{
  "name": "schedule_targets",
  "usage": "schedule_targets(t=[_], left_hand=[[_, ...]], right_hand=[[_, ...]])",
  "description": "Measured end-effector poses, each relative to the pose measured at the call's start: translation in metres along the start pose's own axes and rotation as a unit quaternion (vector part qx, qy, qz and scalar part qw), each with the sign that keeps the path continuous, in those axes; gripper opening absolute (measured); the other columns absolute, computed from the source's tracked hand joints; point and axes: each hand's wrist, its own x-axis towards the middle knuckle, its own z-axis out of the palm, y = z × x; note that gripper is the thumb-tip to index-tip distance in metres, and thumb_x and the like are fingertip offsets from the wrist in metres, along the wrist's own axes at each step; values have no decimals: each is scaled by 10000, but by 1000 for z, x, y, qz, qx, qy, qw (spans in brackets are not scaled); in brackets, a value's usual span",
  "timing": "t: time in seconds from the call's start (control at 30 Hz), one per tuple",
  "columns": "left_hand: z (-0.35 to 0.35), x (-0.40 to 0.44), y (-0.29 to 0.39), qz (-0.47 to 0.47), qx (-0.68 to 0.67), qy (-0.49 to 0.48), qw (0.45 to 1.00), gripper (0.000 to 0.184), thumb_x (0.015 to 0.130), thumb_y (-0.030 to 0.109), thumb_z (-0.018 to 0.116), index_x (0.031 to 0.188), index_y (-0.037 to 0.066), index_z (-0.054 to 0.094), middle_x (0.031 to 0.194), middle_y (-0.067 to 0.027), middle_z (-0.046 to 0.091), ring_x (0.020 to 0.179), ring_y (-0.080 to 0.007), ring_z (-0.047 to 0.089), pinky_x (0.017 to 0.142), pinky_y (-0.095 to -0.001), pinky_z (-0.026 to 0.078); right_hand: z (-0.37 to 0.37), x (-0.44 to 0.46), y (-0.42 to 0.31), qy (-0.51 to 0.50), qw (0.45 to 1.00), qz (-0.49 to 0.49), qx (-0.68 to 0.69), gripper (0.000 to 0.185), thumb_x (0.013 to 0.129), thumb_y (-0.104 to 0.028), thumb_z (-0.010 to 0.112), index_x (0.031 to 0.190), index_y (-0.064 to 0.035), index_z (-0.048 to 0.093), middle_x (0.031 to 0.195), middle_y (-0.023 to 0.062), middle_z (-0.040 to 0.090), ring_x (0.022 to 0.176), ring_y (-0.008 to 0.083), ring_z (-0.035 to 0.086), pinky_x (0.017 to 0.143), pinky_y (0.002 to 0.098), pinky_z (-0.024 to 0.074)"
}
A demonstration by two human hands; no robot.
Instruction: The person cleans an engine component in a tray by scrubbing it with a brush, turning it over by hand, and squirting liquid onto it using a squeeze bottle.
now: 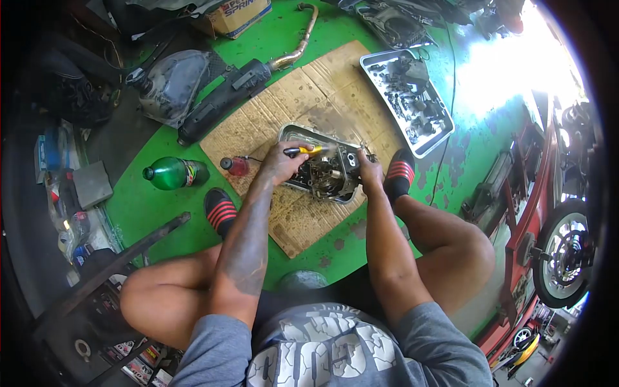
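My left hand (284, 162) is closed around a brush (311, 150) with a black and yellow handle, its tip over the metal engine part (329, 173). That part rests in a metal tray (282, 134) on the cardboard. At the tray's right side, my right hand (369, 171) is closed on the edge of the engine part. A small bottle of red liquid (237, 166) stands to the left of my left hand.
Brown cardboard (303, 226) covers part of the green floor. A green bottle (175, 173) lies at left. Behind are an exhaust (225, 100) and a tray of metal parts (388, 103). A motorcycle wheel (562, 253) is at right.
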Motion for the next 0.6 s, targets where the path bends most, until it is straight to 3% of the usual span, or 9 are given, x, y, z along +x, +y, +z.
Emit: schedule_targets(t=[0.1, 0.2, 0.23, 0.33, 0.37, 0.5, 0.6], left_hand=[[-7, 19, -15, -60, 76, -21, 995, 190, 884, 145, 756, 1064, 199, 785, 780, 44, 690, 607, -59, 578, 549, -230, 464], [-13, 15, 11, 13, 3, -25, 1000, 193, 876, 138, 762, 1054, 207, 787, 771, 44, 678, 602, -52, 562, 542, -229, 455], [-12, 15, 17, -6, 33, -81, 996, 193, 874, 174, 766, 1057, 230, 783, 821, -3, 713, 694, -118, 644, 626, -281, 520], [-14, 24, 33, 59, 254, -74, 963, 199, 875, 220, 760, 1071, 251, 774, 940, -62, 744, 873, -211, 707, 787, -350, 560], [-18, 32, 40, 8, 267, -105, 958, 224, 865, 250, 759, 1087, 274, 766, 1049, -89, 743, 1015, -275, 703, 922, -393, 539], [-4, 36, 62, 123, 294, -121, 940, 241, 834, 237, 771, 1074, 262, 761, 1051, -86, 743, 993, -272, 707, 891, -387, 555], [-8, 49, 60, 57, 375, -145, 914, 233, 836, 241, 764, 1068, 256, 758, 1080, -82, 739, 1007, -275, 702, 892, -389, 556]], right_hand=[[1, 2, -3, 8, 1000, -21, 19, 804, 832, -583, 752, 1130, 158, 659, 993, 202, 706, 819, 262, 685, 740, 401, 548], [-4, -20, -14, -1, 999, -13, 34, 782, 838, -574, 749, 1109, 156, 670, 965, 196, 711, 797, 257, 685, 732, 400, 543], [-6, -19, -17, -19, 999, 1, 28, 777, 841, -571, 749, 1107, 156, 671, 960, 196, 712, 797, 257, 685, 731, 401, 542], [-7, -20, -21, -23, 999, -2, 38, 769, 846, -554, 749, 1084, 172, 669, 957, 211, 710, 790, 262, 681, 736, 408, 537], [-3, -16, -18, -15, 999, -10, 47, 774, 844, -554, 751, 1082, 178, 667, 957, 217, 708, 790, 264, 680, 740, 410, 537], [-7, -29, -27, -9, 1000, -18, 19, 790, 839, -552, 757, 1067, 198, 657, 945, 227, 701, 776, 262, 672, 716, 406, 536], [-6, -25, -22, -18, 998, -16, 52, 809, 834, -550, 764, 1086, 209, 642, 955, 232, 700, 787, 256, 668, 708, 395, 536]])
